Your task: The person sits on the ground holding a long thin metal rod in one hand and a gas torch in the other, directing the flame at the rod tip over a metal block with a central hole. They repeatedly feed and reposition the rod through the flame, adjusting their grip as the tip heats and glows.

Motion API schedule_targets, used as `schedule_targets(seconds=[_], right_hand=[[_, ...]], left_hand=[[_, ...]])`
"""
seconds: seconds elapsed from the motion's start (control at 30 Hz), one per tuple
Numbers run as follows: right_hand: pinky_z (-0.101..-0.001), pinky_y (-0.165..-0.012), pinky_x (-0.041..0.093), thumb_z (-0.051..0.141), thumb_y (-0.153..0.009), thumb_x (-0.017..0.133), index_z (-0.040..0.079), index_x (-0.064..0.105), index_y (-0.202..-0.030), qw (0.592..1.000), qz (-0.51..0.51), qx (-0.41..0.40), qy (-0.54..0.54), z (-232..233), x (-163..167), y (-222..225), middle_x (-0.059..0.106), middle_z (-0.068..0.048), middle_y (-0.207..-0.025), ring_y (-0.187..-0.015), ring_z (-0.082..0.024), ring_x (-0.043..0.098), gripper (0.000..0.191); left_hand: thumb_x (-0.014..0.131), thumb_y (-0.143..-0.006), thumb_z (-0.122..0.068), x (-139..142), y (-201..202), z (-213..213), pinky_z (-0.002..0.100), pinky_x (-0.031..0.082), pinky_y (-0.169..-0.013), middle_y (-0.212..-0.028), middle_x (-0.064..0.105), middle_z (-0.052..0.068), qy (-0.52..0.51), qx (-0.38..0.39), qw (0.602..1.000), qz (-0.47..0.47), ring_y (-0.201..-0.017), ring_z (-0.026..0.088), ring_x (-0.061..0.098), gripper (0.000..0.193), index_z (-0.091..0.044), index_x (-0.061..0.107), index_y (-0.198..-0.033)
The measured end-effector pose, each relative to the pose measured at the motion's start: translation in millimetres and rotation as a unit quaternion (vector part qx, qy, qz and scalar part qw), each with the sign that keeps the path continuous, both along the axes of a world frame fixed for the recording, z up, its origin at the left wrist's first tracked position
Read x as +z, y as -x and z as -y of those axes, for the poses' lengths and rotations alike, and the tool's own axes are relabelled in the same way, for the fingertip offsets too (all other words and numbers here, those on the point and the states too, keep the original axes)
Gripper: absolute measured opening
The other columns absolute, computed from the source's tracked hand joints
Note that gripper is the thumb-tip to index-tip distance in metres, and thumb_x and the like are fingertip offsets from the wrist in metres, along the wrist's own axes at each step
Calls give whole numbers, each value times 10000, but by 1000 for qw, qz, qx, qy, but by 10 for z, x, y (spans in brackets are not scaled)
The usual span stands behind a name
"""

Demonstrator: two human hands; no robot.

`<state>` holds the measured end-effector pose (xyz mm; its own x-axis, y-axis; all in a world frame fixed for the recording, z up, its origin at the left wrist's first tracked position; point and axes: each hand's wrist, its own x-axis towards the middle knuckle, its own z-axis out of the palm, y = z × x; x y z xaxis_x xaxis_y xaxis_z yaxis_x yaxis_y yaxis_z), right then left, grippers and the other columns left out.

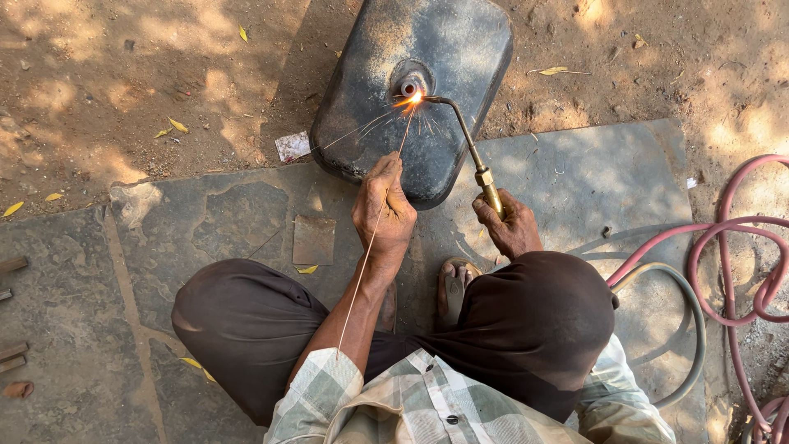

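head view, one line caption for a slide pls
Squatting person's right hand aims a lit torch at a black metal tank's opening while left hand feeds filler rod.

Ground: grey stone slabs (575,173) laid against bare brown dirt (99,90). Carried on the slabs are a dark metal tank (427,156), a flat square metal piece (314,240) and coiled red and grey hoses (723,271). Yellow leaves (177,125) are scattered over dirt and stone.

Tank (394,140): dark metal, matt, dusty and scuffed. Torch (481,168): brass fitting, glossy; dark metal neck. Filler rod (374,234): thin bare metal. Beside the tank: rough stone slab (575,181), smooth rubber hoses (723,263).
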<state>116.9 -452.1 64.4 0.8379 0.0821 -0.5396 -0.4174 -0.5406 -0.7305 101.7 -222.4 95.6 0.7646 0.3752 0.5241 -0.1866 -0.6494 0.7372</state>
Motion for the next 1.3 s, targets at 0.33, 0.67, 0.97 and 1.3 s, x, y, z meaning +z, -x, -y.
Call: schedule_targets(seconds=[0.33, 0.67, 0.97, 1.3], right_hand=[[-379, -651, 508, 434, -970, 663, 116, 704, -1077, 1000, 11, 8, -2, 41, -60, 3, 678, -37, -800, -727, -153, 623, 338], [-378, -648, 508, 441, -972, 657, 119, 707, -1073, 1000, 5, 9, 4, 10, -21, -18, 679, -40, -803, -726, -163, 623, 340], [-367, -663, 512, 425, -976, 667, 111, 712, -1078, 1000, 12, 8, -2, 51, -78, 15, 677, -36, -807, -738, -152, 621, 333], [-358, -660, 515, 428, -970, 666, 110, 708, -1069, 1000, 14, 5, 5, 41, -82, 16, 686, -26, -807, -741, -143, 634, 336]], left_hand=[[608, -1043, 11, -75, 2, 31, 378, 680, -935, -1180, 713, 184, 15, 2, 1000, 0, -1137, 320, 735, 99, -5, 606, -1140], [608, -1048, 3, -108, -21, 23, 377, 682, -937, -1170, 720, 181, 8, 6, 1000, 5, -1148, 321, 732, 108, -7, 612, -1155], [620, -1042, 7, -132, -4, 46, 384, 674, -955, -1175, 725, 171, 10, 11, 1000, 0, -1159, 318, 731, 105, -18, 617, -1144], [617, -1037, 14, -123, -7, 46, 390, 673, -959, -1173, 724, 175, 20, 8, 1000, 2, -1157, 323, 731, 108, -12, 621, -1142]])
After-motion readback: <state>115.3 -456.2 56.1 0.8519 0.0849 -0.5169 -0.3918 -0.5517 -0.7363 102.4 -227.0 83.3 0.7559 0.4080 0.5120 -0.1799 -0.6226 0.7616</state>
